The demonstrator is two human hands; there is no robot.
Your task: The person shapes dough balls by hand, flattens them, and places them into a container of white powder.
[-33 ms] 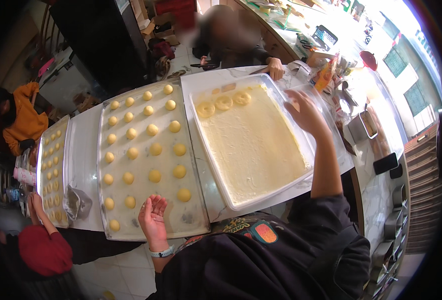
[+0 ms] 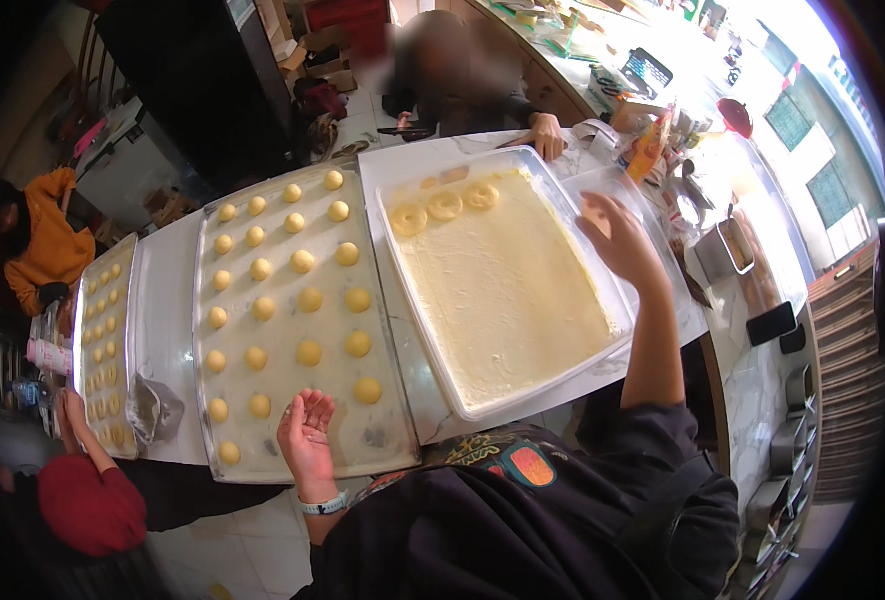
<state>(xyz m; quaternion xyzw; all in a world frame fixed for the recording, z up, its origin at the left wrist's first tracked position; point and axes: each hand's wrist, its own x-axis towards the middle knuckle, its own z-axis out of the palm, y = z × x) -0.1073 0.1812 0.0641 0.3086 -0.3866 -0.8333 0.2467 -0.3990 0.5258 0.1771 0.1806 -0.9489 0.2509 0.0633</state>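
My left hand (image 2: 309, 440) is palm up over the near edge of a metal tray (image 2: 391, 420), fingers slightly curled and apart, with nothing seen in it. Rows of round yellow dough balls (image 2: 310, 300) sit on that tray. To the right is a shallow white plastic bin (image 2: 441, 372), its bottom coated with a pale, floury-looking layer (image 2: 513, 290). Three dough rings (image 2: 445, 206) lie in its far left corner. My right hand (image 2: 618, 235) hovers by the bin's right edge, fingers apart, near a clear plastic sheet or lid (image 2: 653, 250); its palm side is partly hidden.
Across the table a person's hand (image 2: 546, 137) rests near the bin. Farther left are another tray (image 2: 128, 330) of dough, a grey pouch (image 2: 153, 408) and two people. A metal loaf tin (image 2: 720, 250) and a black phone (image 2: 772, 324) lie on the right.
My right hand has moved slightly right and nearer to me. My left hand and the dough have stayed in place.
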